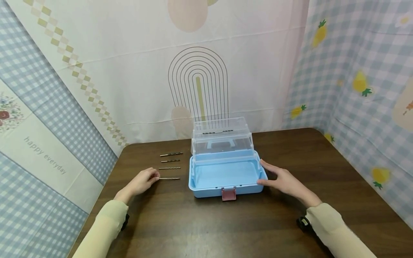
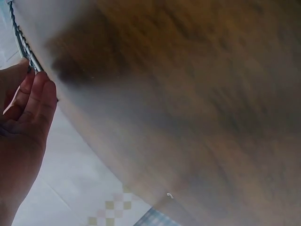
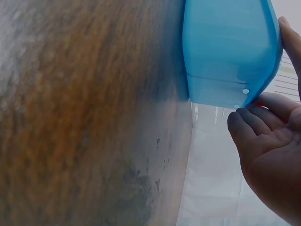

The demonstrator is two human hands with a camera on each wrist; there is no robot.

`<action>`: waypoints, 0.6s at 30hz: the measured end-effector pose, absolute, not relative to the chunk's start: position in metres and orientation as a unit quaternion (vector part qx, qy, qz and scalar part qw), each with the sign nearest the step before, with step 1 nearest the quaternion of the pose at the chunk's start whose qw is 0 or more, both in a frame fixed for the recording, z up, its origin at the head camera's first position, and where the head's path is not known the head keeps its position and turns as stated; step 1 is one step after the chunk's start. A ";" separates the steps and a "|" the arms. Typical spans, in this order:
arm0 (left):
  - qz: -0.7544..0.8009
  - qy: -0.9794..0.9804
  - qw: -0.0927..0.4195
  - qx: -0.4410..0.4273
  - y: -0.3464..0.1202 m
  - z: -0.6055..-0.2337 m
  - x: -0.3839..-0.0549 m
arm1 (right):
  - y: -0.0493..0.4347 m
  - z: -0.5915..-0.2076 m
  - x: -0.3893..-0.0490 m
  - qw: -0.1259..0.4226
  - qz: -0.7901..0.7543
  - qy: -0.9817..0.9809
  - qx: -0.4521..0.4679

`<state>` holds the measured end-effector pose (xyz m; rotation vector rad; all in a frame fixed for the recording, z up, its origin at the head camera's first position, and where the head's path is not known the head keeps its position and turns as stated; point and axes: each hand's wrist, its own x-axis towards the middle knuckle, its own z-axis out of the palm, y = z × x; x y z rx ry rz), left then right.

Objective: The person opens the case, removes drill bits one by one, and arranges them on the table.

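Observation:
At the left of the table, my left hand (image 1: 146, 180) pinches the shank end of a thin drill bit (image 1: 170, 178), its fluted end pointing right. In the left wrist view the thumb and fingertips meet at the bit's end. Three more drill bits (image 1: 171, 154) lie in a column behind it. My right hand (image 1: 284, 181) rests against the right side of a blue toolbox (image 1: 211, 192), thumb near the front corner and fingers farther back. The right wrist view has the fingers extended along the box's end (image 3: 230, 56). The box's inside is bare blue plastic.
The toolbox's clear tiered trays (image 1: 222, 143) stand raised at its back; a dark drill bit (image 1: 217, 132) lies in the upper one. A pink latch (image 1: 228, 194) hangs at the front. Printed cloth (image 1: 258, 71) surrounds the back and sides of the wooden table (image 1: 193, 229).

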<state>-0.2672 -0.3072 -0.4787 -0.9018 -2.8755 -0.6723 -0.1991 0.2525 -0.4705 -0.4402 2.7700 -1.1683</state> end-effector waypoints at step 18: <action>-0.229 -0.928 0.031 -0.293 -0.315 -0.491 -0.274 | 0.252 -0.472 -0.199 0.050 -0.387 0.910 -0.142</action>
